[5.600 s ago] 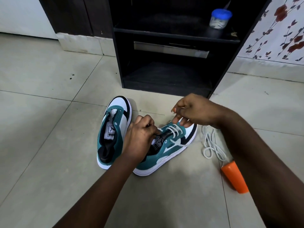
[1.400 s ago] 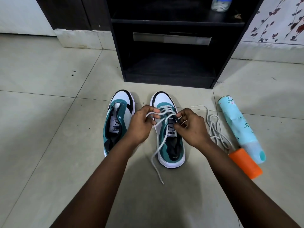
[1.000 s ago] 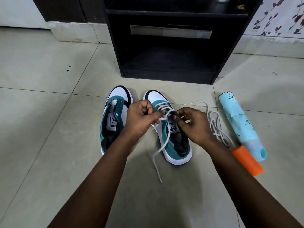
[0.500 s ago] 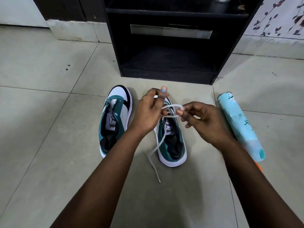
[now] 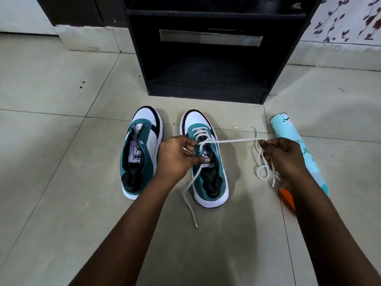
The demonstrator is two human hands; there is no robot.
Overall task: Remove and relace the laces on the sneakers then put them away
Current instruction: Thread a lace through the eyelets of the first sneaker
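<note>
The loose end of the lace (image 5: 190, 205) trails on the floor (image 5: 61, 203) nearest me, running up to the right shoe (image 5: 206, 162). If the pull to the right goes on too far, I'd guess that tail gets drawn short through the eyelets and the two ends come out uneven; a hard tug could also drag or tip the shoe, since only the left hand steadies it.

The left hand (image 5: 175, 155) sits curled at the shoe's near-side eyelets, fingers pinching the lace where it crosses. The right hand (image 5: 282, 157) is well apart from it, out to the right, pinching the other length and holding it taut across the gap. Under it lies a second lace (image 5: 261, 172), which could snag in the working one.

The left shoe (image 5: 140, 153) stands just beside, unlaced. A can (image 5: 296, 147) lies further right. Beyond, the dark cabinet (image 5: 206, 79) stands open, where I take it the pair goes.
</note>
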